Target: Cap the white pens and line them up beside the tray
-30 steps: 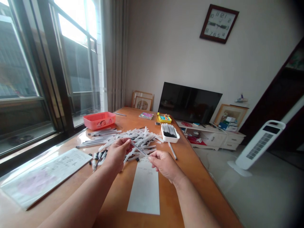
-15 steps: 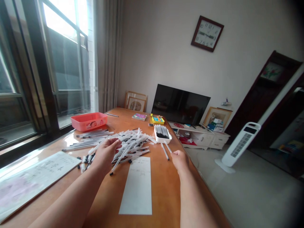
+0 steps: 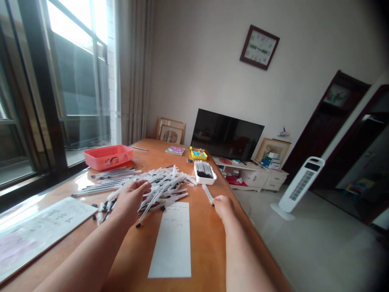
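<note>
My right hand (image 3: 224, 207), fingers pinched, is at the near end of a clear pen (image 3: 208, 194) with a black tip, lying low over the table. A second pen seems to lie right alongside it, hard to separate by eye. Just beyond stands a white box (image 3: 204, 180) packed with pens. My left hand (image 3: 131, 199) is closed, thumb against fingers, over the near left side of a loose pile of pens (image 3: 165, 182). Whatever it may hold is hidden. Black and clear caps (image 3: 103, 211) lie beside its wrist.
A paper strip (image 3: 172, 247) lies between my arms. On the left are a large lettered board (image 3: 45, 233) and a red basket (image 3: 107, 157). Toward the far end sit a booklet (image 3: 175, 150) and a yellow box (image 3: 198, 153). The wooden table's right edge (image 3: 247, 221) runs beside my right arm.
My right hand has brought its pen down against the pen lying on the table. My left hand stays beside the pile, thumb and fingers closer together. The view has shifted slightly.
</note>
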The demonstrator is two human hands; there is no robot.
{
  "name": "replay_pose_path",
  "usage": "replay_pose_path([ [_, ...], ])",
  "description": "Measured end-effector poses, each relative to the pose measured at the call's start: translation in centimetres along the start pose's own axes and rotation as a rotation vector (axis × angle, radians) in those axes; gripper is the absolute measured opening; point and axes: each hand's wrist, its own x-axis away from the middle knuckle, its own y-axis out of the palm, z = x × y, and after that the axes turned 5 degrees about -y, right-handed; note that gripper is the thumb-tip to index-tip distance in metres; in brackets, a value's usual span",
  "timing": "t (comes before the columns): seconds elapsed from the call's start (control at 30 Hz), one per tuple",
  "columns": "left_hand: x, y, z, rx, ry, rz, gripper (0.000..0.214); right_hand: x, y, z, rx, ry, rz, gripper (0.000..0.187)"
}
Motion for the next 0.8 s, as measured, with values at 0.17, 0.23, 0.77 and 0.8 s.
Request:
replay_pose_path([
  [0.17, -0.1, 0.0, 0.0, 0.0, -0.009, 0.016, 0.051, 0.0, 0.1, 0.6, -0.018, 0.007, 0.028, 0.015],
  [0.23, 0.0, 0.0, 0.1, 0.0, -0.008, 0.015, 0.05, 0.1, 0.2, 0.6, -0.016, 0.004, 0.025, 0.015],
  [0.77, -0.2, -0.3, 0.4, 0.017, -0.034, 0.026, 0.048, 0.8, 0.3, -2.2, 0.137, -0.02, -0.034, 0.021],
  [0.8, -0.3, -0.3, 0.4, 0.022, -0.035, 0.027, 0.049, 0.8, 0.4, -2.4, 0.146, -0.015, -0.032, 0.021],
])
